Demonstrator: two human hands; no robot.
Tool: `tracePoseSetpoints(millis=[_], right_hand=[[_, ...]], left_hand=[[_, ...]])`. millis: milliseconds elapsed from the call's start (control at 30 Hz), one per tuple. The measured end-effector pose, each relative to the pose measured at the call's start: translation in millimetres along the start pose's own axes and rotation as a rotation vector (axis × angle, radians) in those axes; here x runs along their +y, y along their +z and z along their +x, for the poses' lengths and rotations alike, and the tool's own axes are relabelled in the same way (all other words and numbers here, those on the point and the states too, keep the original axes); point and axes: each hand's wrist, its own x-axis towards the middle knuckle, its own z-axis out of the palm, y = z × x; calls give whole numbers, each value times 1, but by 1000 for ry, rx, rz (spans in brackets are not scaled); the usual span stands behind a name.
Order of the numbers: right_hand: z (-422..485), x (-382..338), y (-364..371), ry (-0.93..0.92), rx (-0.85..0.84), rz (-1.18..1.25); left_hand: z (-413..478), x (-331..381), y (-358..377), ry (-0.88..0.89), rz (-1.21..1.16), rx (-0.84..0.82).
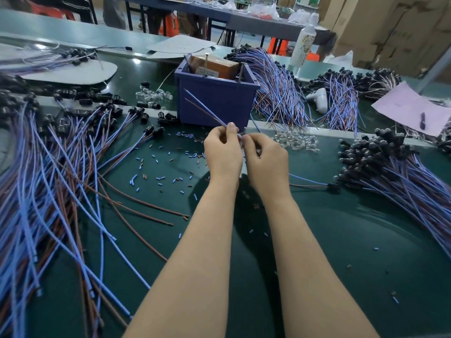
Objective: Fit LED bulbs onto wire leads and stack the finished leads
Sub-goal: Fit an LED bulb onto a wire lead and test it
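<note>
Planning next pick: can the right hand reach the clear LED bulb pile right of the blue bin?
Probably yes: the LED bulb pile lies just beyond the right hand, nothing between, though it pinches the wire lead.

The green work surface (341, 240) is lit brightly and evenly from overhead, and small white glints are thrown onto its far strip left of the blue bin (217, 103). A soft, dark shadow is cast on the surface at mid-frame. Straight edges are bowed toward the borders by the wide-angle lens. The background cartons (390, 25) are rendered soft, and the wire leads (36, 191) at far left are slightly smeared.
</note>
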Motion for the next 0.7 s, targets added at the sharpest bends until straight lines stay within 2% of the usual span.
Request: tracePoseSetpoints(millis=[200,433,567,700], right_hand=[[0,-1,4,152,-109,188],[5,9,9,456,40,543],[8,10,12,487,186,649],[6,9,12,425,223,633]], left_hand=[[1,-1,-3,-30,-44,68],[-2,-6,4,-88,93,-149],[-5,-3,3,10,108,-57],[-5,2,-1,99,62,55]])
